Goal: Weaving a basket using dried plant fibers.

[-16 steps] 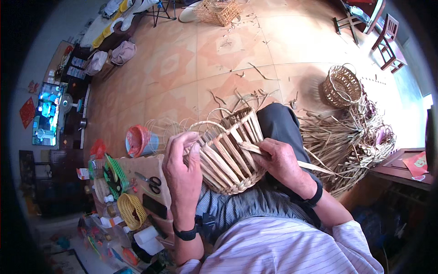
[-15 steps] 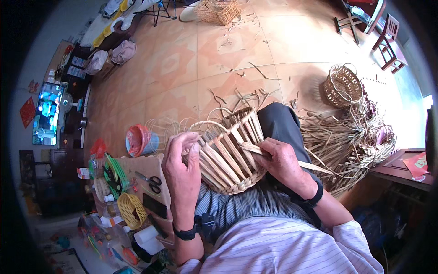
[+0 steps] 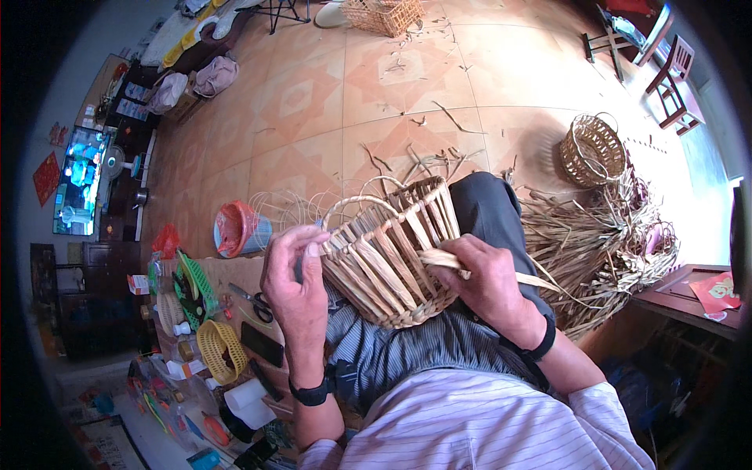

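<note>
A handled basket of pale dried leaf strips rests in my lap, tilted, with upright slats and a braided base edge. My left hand grips its upper left rim near the looped handle, thumb and fingers bent round it. My right hand is closed on a flat pale strip at the basket's right side; the strip loops over my thumb and trails out to the right. My right knee, in dark trousers, is just behind the basket.
Right: a heap of dried strips, a woven basket, a wooden cabinet. Left: a bucket, scissors, a yellow plastic basket and a phone. Further back: a wicker crate, a chair, a screen.
The basket and my left hand have shifted a little left and upward in the picture. The strip in my right hand now bends more tightly over my thumb. The whole view has shifted slightly.
</note>
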`<state>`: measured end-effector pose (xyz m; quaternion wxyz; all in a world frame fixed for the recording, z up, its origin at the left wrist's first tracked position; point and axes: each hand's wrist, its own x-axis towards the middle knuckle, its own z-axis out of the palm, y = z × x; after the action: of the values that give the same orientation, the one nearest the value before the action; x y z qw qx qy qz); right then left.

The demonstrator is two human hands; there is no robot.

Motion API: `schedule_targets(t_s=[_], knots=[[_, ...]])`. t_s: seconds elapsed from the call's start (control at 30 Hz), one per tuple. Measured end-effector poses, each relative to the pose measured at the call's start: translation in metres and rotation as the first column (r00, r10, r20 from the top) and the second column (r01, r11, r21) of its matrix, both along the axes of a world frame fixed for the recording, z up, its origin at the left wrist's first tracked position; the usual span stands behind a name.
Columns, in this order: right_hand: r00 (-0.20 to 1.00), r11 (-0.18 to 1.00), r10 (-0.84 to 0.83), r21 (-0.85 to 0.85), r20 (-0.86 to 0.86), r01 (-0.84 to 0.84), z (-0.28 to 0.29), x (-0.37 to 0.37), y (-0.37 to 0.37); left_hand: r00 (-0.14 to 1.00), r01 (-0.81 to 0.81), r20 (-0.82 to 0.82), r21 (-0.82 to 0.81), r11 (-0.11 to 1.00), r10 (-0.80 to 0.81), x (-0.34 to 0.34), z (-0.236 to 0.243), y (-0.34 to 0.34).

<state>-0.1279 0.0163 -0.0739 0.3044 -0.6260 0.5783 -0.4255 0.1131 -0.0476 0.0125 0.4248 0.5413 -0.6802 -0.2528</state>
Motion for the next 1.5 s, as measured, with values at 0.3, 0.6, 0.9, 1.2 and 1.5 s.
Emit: schedule_targets(t_s=[0.3,0.6,0.9,1.2,1.5], knots=[[0.982,0.991,0.123,0.078,-0.14,-0.113,0.007,0.001,-0.005,0.962,0.259,-0.18,0.384,0.886,-0.203,-0.05,-0.024,0.057],[0.99,0.978,0.131,0.158,0.043,-0.136,-0.004,-0.003,0.002,0.965,0.26,-0.167,0.469,0.844,-0.204,-0.059,-0.033,0.066],[0.995,0.997,0.054,0.064,-0.088,-0.049,0.004,0.003,-0.002,0.94,0.154,0.234,0.358,0.921,-0.248,-0.088,-0.066,0.05],[0.998,0.997,0.053,0.064,-0.033,-0.05,0.012,0.008,0.005,0.971,0.039,0.219,0.267,0.963,-0.1,-0.084,-0.074,0.045],[0.983,0.982,0.167,0.097,-0.071,-0.16,0.022,0.014,0.013,0.999,0.046,-0.033,0.366,0.929,-0.037,-0.068,-0.08,0.044]])
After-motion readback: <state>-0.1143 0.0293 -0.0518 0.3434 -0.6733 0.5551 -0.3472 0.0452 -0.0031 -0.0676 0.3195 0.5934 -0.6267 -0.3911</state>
